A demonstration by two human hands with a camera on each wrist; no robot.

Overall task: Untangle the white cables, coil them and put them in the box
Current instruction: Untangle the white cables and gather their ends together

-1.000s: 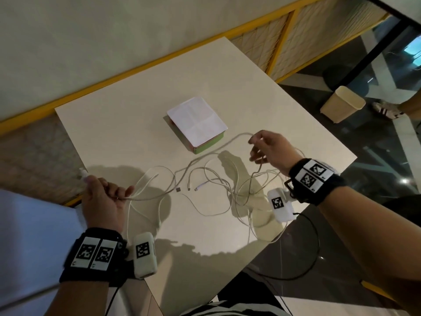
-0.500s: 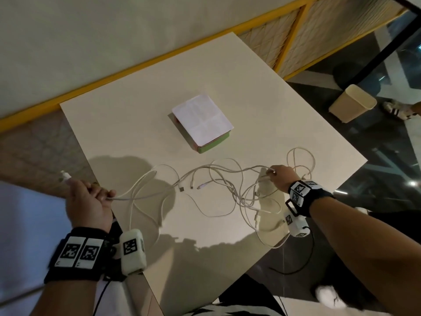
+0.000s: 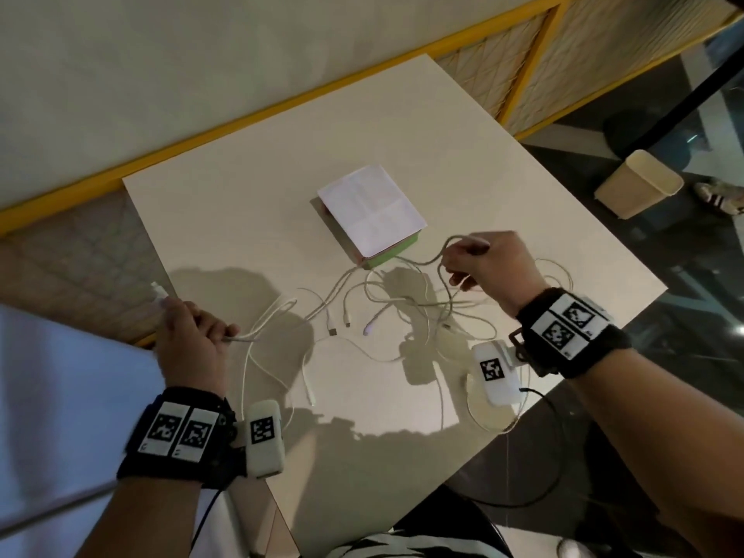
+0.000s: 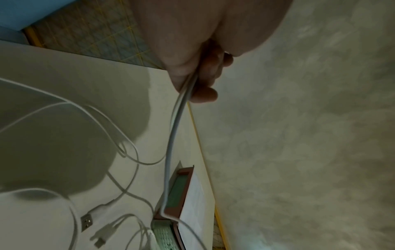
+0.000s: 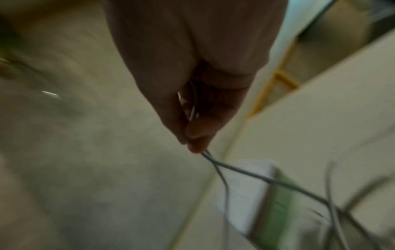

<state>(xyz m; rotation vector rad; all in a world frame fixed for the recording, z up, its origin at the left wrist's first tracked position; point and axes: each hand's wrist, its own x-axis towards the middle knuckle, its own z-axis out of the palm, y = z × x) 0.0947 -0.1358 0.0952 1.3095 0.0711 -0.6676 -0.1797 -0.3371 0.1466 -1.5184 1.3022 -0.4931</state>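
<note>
Both hands, the left hand [image 3: 189, 348] and the right hand [image 3: 489, 264], are gripping thin white cables [image 3: 386, 312] with curled fingers [image 4: 203, 94], drawing them apart to loosen the tangle on the worktop [image 3: 249, 219].

We see dim, warm light; hard shadows fall on the table [image 3: 402, 114] at lower centre. The right wrist view is smeared by motion blur.

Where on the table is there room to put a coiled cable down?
Bare room: the far half of the table, beyond the box, and the strip left of the box up to the table's left edge. Crowded: the near middle, where the white cables tangle between the left hand and right hand.
</note>
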